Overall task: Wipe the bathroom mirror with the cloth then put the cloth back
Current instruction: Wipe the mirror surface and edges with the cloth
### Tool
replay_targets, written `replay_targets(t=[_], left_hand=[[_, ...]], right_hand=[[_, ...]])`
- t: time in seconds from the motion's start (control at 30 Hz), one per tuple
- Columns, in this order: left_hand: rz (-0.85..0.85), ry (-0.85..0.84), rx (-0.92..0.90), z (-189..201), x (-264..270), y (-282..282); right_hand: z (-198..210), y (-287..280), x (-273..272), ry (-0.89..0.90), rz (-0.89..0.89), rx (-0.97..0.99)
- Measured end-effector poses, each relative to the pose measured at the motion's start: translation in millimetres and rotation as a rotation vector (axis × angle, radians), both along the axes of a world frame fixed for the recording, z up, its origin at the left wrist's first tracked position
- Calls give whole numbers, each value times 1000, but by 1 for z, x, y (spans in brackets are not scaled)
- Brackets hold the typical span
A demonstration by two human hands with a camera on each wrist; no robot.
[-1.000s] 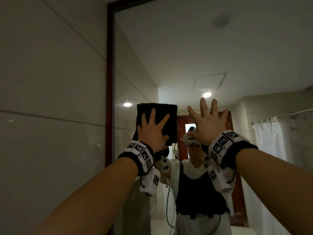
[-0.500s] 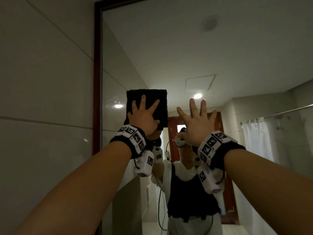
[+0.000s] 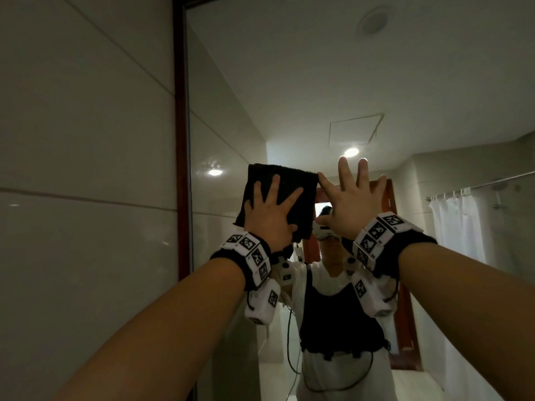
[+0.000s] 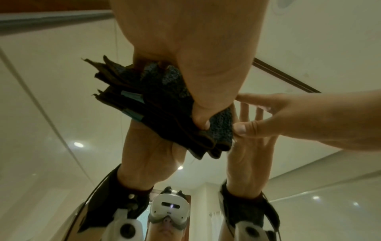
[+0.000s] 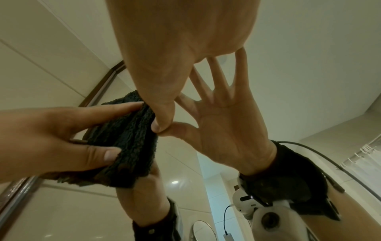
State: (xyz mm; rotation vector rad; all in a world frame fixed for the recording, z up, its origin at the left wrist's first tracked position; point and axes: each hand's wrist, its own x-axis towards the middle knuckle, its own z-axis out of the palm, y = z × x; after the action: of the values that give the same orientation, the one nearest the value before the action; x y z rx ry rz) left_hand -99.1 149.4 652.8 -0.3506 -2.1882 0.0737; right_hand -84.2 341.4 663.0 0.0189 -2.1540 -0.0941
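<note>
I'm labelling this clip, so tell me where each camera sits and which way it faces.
Head: on the head, facing the mirror; both forearms, left hand pressing the cloth, right hand.
Left wrist: under the left palm, looking along it at the glass.
Right wrist: under the right palm, likewise.
All share the cloth.

Head view faces the mirror (image 3: 347, 82) from arm's reach — both wrist views look up along the palms, sharing it.

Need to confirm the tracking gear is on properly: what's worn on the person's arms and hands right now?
Both forearms are bare, with no sleeves or gloves. Each wrist has a black band ringed with white square tiles printed with black fiducial patterns. A white camera pod with one more marker hangs under each wrist. In the reflection, thin black cables run down from the wrists.
</note>
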Motion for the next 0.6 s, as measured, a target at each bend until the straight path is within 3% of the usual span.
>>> replay_targets(t=[0.2,0.43,0.6], left_hand=[[-7,2,118,42,-2,-14],[10,-15,206,79,-15,-83],[5,-53,284,84,-19,-118]], right_hand=[[2,-1,3,-10,-24,4],[4,-1,3,-16,-26,1],[3,-1,0,-22,-30,-3]])
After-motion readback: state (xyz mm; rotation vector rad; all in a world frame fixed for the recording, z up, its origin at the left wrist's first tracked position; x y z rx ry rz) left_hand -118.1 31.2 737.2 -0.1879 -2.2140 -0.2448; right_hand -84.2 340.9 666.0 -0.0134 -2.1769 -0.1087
